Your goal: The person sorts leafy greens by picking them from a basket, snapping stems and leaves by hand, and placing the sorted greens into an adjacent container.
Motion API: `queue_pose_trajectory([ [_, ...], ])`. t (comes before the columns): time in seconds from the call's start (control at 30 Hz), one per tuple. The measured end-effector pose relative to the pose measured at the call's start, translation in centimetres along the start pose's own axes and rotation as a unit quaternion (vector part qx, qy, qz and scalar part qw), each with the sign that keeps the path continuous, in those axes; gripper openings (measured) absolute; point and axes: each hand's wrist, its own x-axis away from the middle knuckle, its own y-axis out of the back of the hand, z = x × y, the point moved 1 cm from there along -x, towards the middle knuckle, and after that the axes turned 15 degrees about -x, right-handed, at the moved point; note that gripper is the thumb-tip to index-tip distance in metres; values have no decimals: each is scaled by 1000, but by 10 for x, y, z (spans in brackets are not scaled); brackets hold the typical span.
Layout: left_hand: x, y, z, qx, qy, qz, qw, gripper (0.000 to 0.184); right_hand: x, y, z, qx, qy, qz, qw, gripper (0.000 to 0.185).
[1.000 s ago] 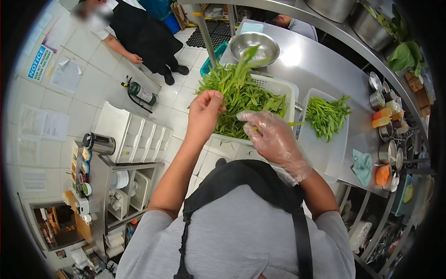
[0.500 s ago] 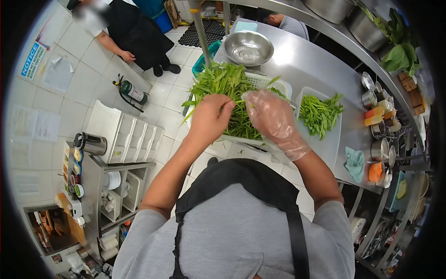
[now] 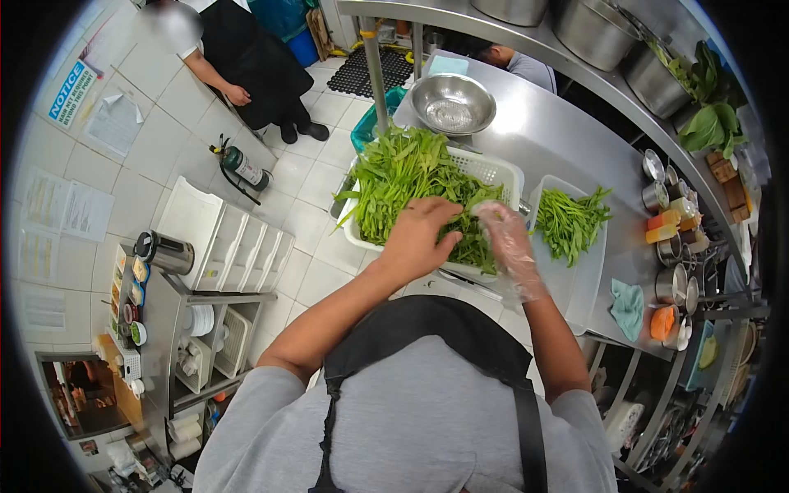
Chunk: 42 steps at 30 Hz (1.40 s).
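Note:
Long-stemmed leafy greens (image 3: 403, 164) fill the left and middle of a white perforated basket (image 3: 503, 174). My bare left hand (image 3: 423, 237) is over the near side of the pile, its fingers stretched out and the thumb apart. My right hand (image 3: 509, 246), in a clear plastic glove, is at the right part of the greens. Its fingertips bend down toward the leaves and are blurred, so whether they grip anything does not show. Beside the basket on the right, a white tray (image 3: 593, 271) holds a smaller bunch of cut greens (image 3: 569, 223).
A steel bowl (image 3: 453, 104) stands behind the basket on the steel table (image 3: 542, 123). A teal cloth (image 3: 627, 310) and several sauce containers (image 3: 662, 227) lie to the right. Another person (image 3: 255, 62) stands at the back left, near a fire extinguisher (image 3: 243, 168).
Both hands have moved down toward the near side of the basket. My left hand has opened from a pinch on a stem. A piece of green above my right hand no longer shows.

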Motion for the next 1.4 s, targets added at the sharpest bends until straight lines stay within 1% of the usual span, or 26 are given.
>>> queue_pose_trajectory([
  [0.07,-11,17,14,-75,11,-55,996,28,2,17,1,6,27,-36,999,24],
  [0.1,-14,22,27,-114,60,-102,986,28,7,23,21,-2,-30,-50,998,24],
  [0.2,-31,25,75,-187,184,-51,964,27,7,46,27,3,76,-63,995,26],
  [0.3,-34,13,95,-169,240,101,950,27,2,51,20,-141,32,-31,989,28],
  [0.4,-22,17,82,-53,219,-4,974,27,5,42,6,-177,-10,-40,983,28],
  [0.5,-10,24,62,26,212,-25,977,23,27,20,60,-150,-131,51,979,28],
  [0.53,-9,24,57,58,212,-32,975,22,26,9,56,-152,-126,84,977,29],
  [0.6,-7,15,66,169,220,-29,960,16,20,-14,39,-153,-113,154,970,35],
  [0.63,-9,14,66,223,225,-31,948,14,15,-25,35,-131,-52,148,979,37],
  [0.7,-15,20,64,375,281,-46,882,10,5,-43,33,-84,71,142,984,41],
  [0.73,-17,27,62,445,307,-55,839,9,2,-45,34,-38,73,153,985,42],
  [0.77,-17,34,61,484,314,-65,814,9,-1,-47,35,7,75,166,983,43],
  [0.8,-15,38,63,486,308,-74,814,9,-4,-49,40,53,79,180,979,43],
  [0.83,-12,41,65,488,302,-84,815,9,-2,-49,46,103,65,175,977,35],
  [0.93,-7,48,69,473,284,-103,827,10,9,-45,61,76,71,183,978,28],
  [0.97,-6,48,69,467,278,-104,833,11,14,-45,68,75,88,155,981,23],
  [1.07,-10,53,55,469,258,-124,836,15,15,-42,91,28,120,113,986,21],
  [1.2,-11,48,49,445,242,-122,853,14,9,-43,115,-39,131,98,986,21],
  [1.4,-13,43,35,473,221,-108,846,15,4,-42,119,-40,164,80,982,22],
])
